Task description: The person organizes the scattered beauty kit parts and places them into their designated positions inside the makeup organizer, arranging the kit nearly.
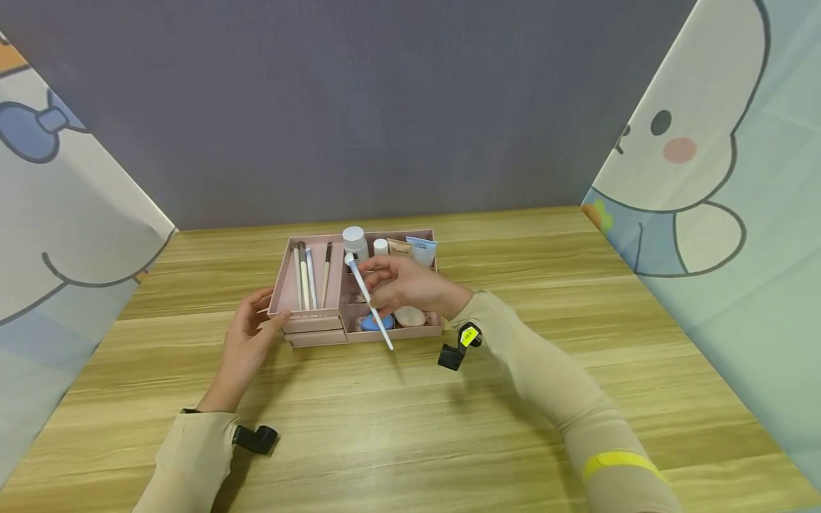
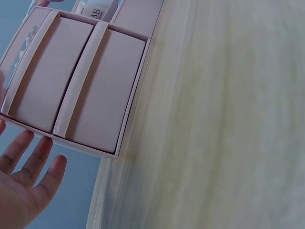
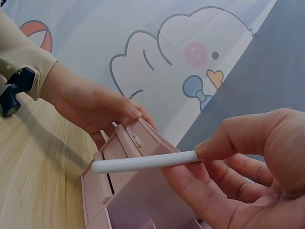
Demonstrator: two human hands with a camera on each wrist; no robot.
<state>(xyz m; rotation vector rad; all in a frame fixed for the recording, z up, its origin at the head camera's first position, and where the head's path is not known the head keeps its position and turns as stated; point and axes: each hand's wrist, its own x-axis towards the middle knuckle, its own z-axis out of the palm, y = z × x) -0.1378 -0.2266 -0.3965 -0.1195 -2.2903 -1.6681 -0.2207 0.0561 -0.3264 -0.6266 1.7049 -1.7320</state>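
Note:
A pink makeup organizer (image 1: 316,338) stands on the table, its drawers (image 2: 102,90) stacked under the left tray. At the organizer's front left corner is my left hand (image 1: 246,342), gripping it with the thumb on the upper rim and the fingers along the side. Between thumb and fingers, my right hand (image 1: 413,286) pinches a white-handled makeup brush (image 3: 138,163) above the middle of the organizer. The brush tilts, its pale head toward the back and its handle end past the front edge. Several other brushes (image 1: 312,279) lie in the left tray.
Behind my right hand, the back compartment holds a white jar (image 1: 355,244), a white-capped bottle (image 1: 380,247) and two tubes (image 1: 422,251). A blue puff (image 1: 376,323) and a beige puff (image 1: 409,316) sit in the front compartments. A grey panel (image 1: 385,107) rises behind the table.

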